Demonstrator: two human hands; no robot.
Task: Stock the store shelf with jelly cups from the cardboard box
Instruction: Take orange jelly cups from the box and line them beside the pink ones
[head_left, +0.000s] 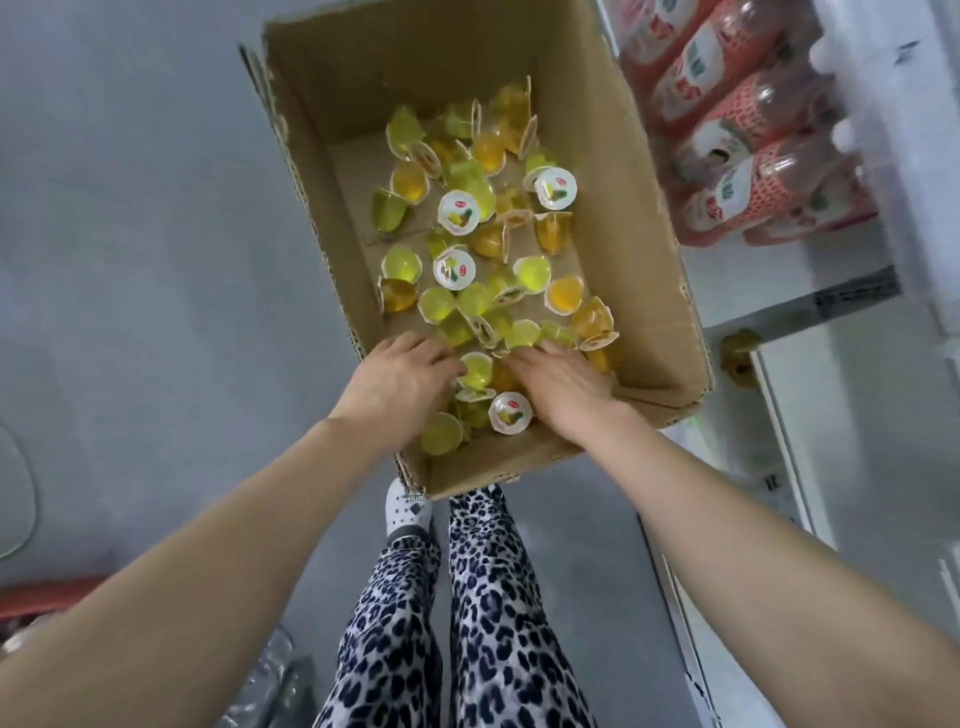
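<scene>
- Jelly cups (454, 267), yellow and orange, lie in a loose jumble all over the bottom of the cardboard box (613, 156), mid-frame. Some are lid up, some tipped on their sides.
- The box sits on the grey floor (130, 208), its near end just above the person's white shoe (408, 512) and leopard-print trousers (493, 597).
- Both hands are down in the near end of the box, so I'd call this the scoop-up step, with plenty of cups left.
- Left-hand grip (400, 376): fingers bent down into the pile. Honestly can't tell if it has a cup or is just touching them.
- Right-hand grip (563, 387): fingers stretched out fairly flat over the cups, resting on them, nothing pinched as far as I can see.
- The shelf (852, 296) runs down the right edge of the frame, with red packs of bottles (737, 140) on it at upper right.
- Next move, my guess: close both hands round a small bunch, lift clear of the box walls, then swing right to the shelf. The cups are slippery and loose, so grabbing too many probably means drops.
</scene>
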